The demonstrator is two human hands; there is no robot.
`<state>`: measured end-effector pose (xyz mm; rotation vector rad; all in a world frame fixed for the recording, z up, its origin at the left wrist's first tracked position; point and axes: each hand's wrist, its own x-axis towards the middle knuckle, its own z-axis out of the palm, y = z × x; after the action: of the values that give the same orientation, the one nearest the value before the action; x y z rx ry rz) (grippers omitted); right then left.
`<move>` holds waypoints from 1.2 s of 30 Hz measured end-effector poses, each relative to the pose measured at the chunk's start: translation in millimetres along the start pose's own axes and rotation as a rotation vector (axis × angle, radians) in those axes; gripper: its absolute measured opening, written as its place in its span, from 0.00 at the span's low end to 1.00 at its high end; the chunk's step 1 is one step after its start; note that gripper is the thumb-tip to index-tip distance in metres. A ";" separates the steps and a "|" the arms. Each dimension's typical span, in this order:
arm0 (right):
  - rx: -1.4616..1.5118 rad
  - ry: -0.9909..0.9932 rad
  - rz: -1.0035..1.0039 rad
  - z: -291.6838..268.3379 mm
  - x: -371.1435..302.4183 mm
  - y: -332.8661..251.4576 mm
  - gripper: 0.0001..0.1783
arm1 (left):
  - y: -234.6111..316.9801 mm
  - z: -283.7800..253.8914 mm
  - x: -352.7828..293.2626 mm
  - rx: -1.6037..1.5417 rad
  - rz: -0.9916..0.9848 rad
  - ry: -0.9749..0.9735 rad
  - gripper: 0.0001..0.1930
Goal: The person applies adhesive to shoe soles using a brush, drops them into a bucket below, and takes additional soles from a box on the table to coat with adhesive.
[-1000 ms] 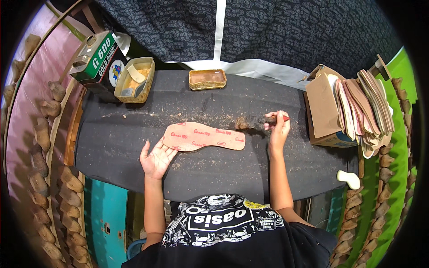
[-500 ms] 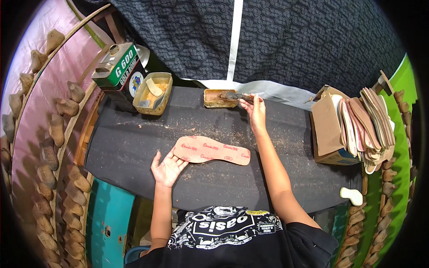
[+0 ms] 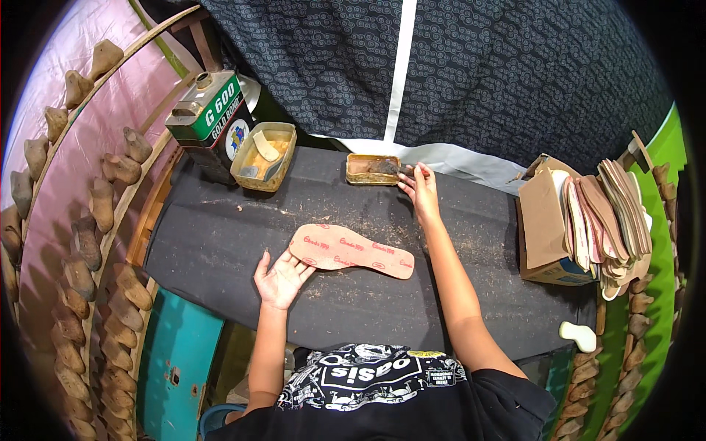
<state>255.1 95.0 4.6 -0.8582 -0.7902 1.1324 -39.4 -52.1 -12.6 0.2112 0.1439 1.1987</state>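
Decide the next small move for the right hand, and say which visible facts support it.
Probably lift the brush and carry it back to the insole: the right hand holds its bristles in the small glue tin, while the left hand steadies the insole's heel end on the mat.

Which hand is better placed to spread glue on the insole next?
Right. The right hand holds a small brush dipped in the shallow rectangular glue tin. The left hand lies at the heel end of the flat pink shoe insole, steadying it on the dark worktable.

Flat tan insole on dark table; brush in tin
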 end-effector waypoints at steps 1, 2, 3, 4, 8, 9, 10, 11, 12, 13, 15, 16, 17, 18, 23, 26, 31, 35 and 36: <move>0.000 0.000 0.029 -2.1 -1.5 -1.6 0.22 | -0.3 0.5 0.1 0.001 0.003 -0.004 0.36; 0.000 0.000 0.058 -4.0 -3.0 -3.0 0.23 | -0.6 0.8 -0.1 0.002 0.003 -0.005 0.36; 0.002 0.002 0.057 -6.3 -3.7 -3.5 0.23 | -0.9 0.8 -0.1 0.012 -0.003 -0.022 0.37; 0.006 0.005 0.065 -8.6 -4.5 -3.8 0.24 | -1.2 1.0 0.0 0.021 -0.008 -0.039 0.37; 0.042 -0.031 0.095 -19.3 -8.0 -6.1 0.28 | -5.4 6.6 -0.1 0.037 -0.004 -0.045 0.38; 0.044 -0.034 0.098 -18.0 -11.5 -8.6 0.28 | -5.0 6.7 -1.2 0.032 -0.013 -0.058 0.39; -0.024 0.017 0.077 -17.0 -16.1 -12.3 0.29 | -4.9 6.8 -2.1 0.026 -0.022 -0.070 0.39; -0.093 0.067 0.056 -16.9 -20.3 -14.1 0.30 | -5.6 7.6 -2.5 0.027 -0.020 -0.067 0.39; -0.222 0.204 -0.049 -19.4 -23.0 -12.8 0.28 | -6.9 9.9 -2.2 0.027 -0.037 -0.087 0.39; -0.306 0.277 -0.223 -24.0 -25.8 -11.5 0.26 | -8.3 11.9 -1.8 0.027 -0.056 -0.107 0.40; -0.606 0.339 -0.553 -33.5 -35.2 -11.5 0.23 | -9.9 14.5 -0.9 0.059 -0.082 -0.125 0.40; -0.581 0.286 -0.498 -21.3 -50.9 -21.7 0.21 | -8.7 14.3 -1.6 0.091 -0.103 -0.142 0.41; -0.579 0.282 -0.493 -20.5 -57.0 -21.4 0.21 | -7.6 13.8 -3.0 0.093 -0.098 -0.137 0.41; -0.596 0.069 -0.454 -23.9 -62.2 -24.4 0.20 | -8.4 14.8 -2.1 0.102 -0.110 -0.160 0.41; -0.868 -0.616 -0.104 -13.5 -98.7 -39.9 0.29 | -8.5 14.2 -5.1 0.133 -0.106 -0.204 0.43; -0.876 -0.770 0.083 -6.6 -102.1 -39.9 0.27 | -9.0 13.7 -7.4 0.142 -0.102 -0.225 0.43; -0.567 -0.877 0.662 -1.3 -69.8 -20.0 0.35 | -10.1 22.8 -10.6 0.085 -0.105 -0.216 0.43; -0.365 -1.025 1.021 20.3 -59.7 -18.0 0.36 | -13.6 33.2 -28.2 0.013 0.039 -0.166 0.39; -0.321 -1.045 1.064 24.6 -63.1 -14.1 0.34 | -14.6 36.9 -33.7 -0.034 0.064 -0.171 0.38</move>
<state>224.5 35.5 22.1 -0.9482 -1.4464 2.5493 -30.1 -91.8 19.8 0.2890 -0.0324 1.2399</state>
